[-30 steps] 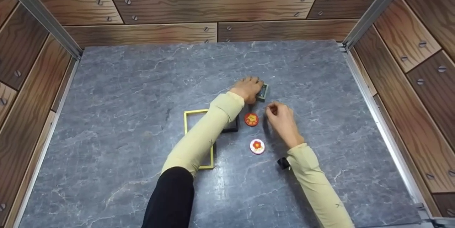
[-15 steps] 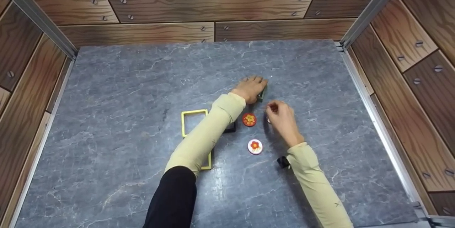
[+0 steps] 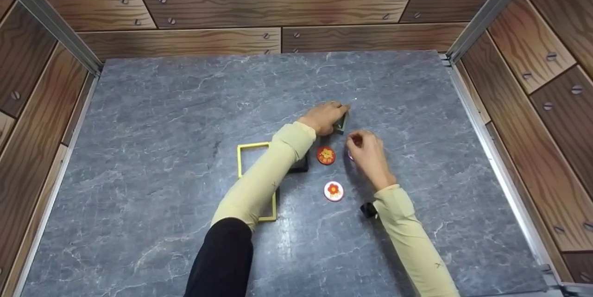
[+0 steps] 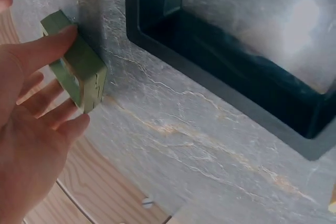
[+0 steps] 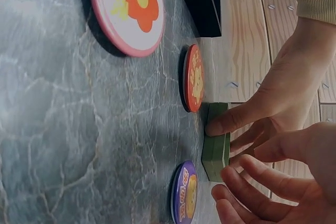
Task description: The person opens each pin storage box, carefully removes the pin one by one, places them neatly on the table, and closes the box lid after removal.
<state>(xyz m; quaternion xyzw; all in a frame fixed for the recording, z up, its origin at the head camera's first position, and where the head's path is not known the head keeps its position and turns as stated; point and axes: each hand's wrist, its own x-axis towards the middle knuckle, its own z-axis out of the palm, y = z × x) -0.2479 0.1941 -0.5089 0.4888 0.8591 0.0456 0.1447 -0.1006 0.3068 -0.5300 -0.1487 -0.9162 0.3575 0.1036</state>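
Note:
My left hand [image 3: 324, 116] pinches a small green rectangular frame [image 4: 86, 61] between thumb and fingers; in the head view the hand covers most of it. The frame is tilted, low over the table. Close by on the right, my right hand [image 3: 368, 155] has loosely curved fingers and holds nothing. Partly under it in the head view is a purple round badge [image 5: 185, 192] with a yellow figure. A red round badge [image 3: 326, 155] with a yellow flower lies between the hands. Nearer me is a white round badge [image 3: 333, 191] with a red flower.
A yellow rectangular frame [image 3: 239, 160] lies on the grey marbled table [image 3: 162, 125], partly hidden by my left forearm. A larger dark rectangular frame [image 4: 210, 77] stands beside it. Wood-patterned walls [image 3: 278, 7] border the table's back and sides.
The green frame lay flatter with its dark face showing; my left fingers have since tipped it. The purple badge's edge has come into sight beneath my right hand, which has barely moved.

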